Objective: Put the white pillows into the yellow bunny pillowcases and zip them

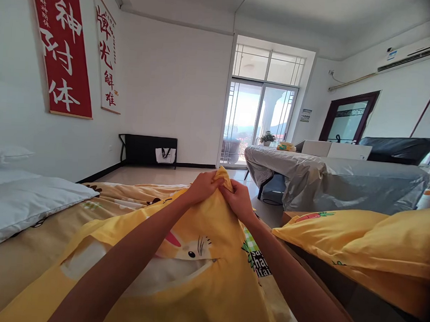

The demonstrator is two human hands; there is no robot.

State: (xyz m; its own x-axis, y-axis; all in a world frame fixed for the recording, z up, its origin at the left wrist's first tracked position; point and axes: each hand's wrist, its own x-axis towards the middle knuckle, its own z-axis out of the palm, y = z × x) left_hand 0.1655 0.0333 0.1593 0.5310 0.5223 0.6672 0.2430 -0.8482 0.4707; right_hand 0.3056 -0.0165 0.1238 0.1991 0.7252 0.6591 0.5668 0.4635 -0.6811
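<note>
A yellow pillowcase (pixel 212 227) printed with a cartoon animal face and a pineapple spreads across the bed in front of me. One of its corners is raised to a peak between my hands. My left hand (pixel 205 186) pinches that corner from the left, fingers closed on the cloth. From the right, my right hand (pixel 239 198) grips the same corner, its thumb close to the left one. Whether anything lies inside the corner is hidden by the cloth. Below it is a patterned bedsheet (pixel 124 195) in yellow and beige.
At the left lies a white pillow (pixel 38 203). Yellow pillows (pixel 368 234) rest in a cardboard box (pixel 313 265) at the right. Beyond stands a table under a silvery cover (pixel 360 181). A black folded frame (pixel 140 148) with a white bag (pixel 165 155) leans by the far wall.
</note>
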